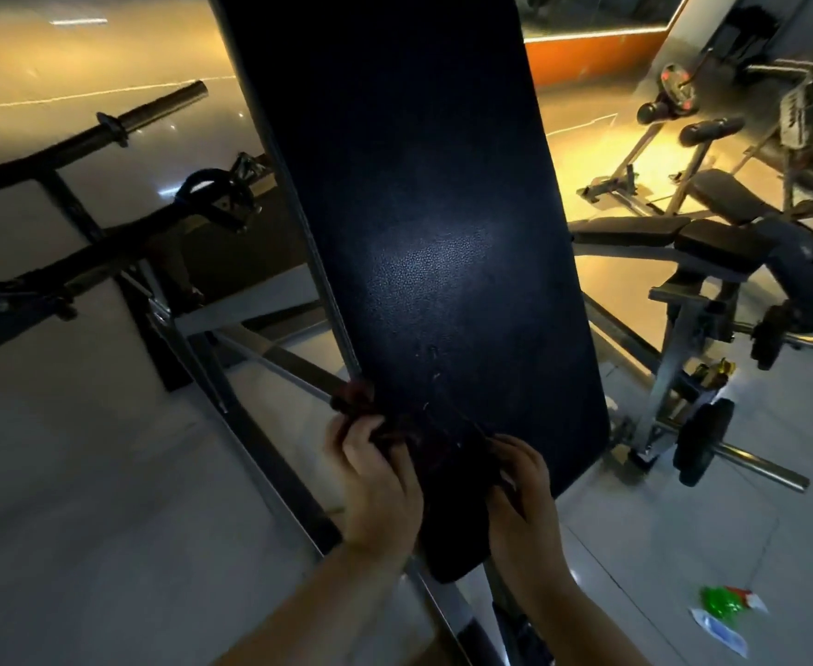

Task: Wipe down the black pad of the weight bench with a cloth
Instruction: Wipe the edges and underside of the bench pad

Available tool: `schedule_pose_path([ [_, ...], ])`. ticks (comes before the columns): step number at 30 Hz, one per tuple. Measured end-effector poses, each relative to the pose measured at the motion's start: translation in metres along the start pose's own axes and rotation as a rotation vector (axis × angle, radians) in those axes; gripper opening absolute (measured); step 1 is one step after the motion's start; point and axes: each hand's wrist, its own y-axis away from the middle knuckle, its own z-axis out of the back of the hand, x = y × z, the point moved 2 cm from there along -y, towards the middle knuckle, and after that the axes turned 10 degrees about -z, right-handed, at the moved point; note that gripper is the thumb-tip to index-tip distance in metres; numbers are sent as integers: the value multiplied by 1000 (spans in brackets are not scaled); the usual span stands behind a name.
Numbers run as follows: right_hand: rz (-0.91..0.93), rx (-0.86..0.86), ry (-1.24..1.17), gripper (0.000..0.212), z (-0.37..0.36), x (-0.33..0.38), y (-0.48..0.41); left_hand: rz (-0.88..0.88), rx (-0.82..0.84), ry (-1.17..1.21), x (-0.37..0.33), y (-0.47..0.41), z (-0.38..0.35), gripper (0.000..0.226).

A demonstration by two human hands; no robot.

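While a barbell (154, 110) sits off to the left, the left hand (375, 478) pinches a dark cloth (443, 449) lying on the near end of the long black pad (419, 233). The right hand (520, 497) grips the cloth's other side, fingers curled. Another bench (683, 233) stands further right.

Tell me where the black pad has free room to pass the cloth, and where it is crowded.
The black pad is bare from the cloth up to the top of the view, between its two long edges. The near end is crowded: the left hand and right hand both grip the cloth there.
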Motion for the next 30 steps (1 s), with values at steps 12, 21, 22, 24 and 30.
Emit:
schedule_pose_path([
  [12,264,152,241,66,-1,-49,11,-123,53,-217,-7,98,-13,36],
  [21,318,106,364,60,3,-71,3,-241,60,-371,-16,-68,10,47],
  [22,321,102,362,61,4,-75,5,-235,48,-389,-21,-84,7,49],
  [24,313,101,362,63,7,-82,10,-258,87,-424,-27,-87,-2,54],
  [30,293,51,302,51,14,-90,11,-800,633,-617,-14,8,-4,74],
])
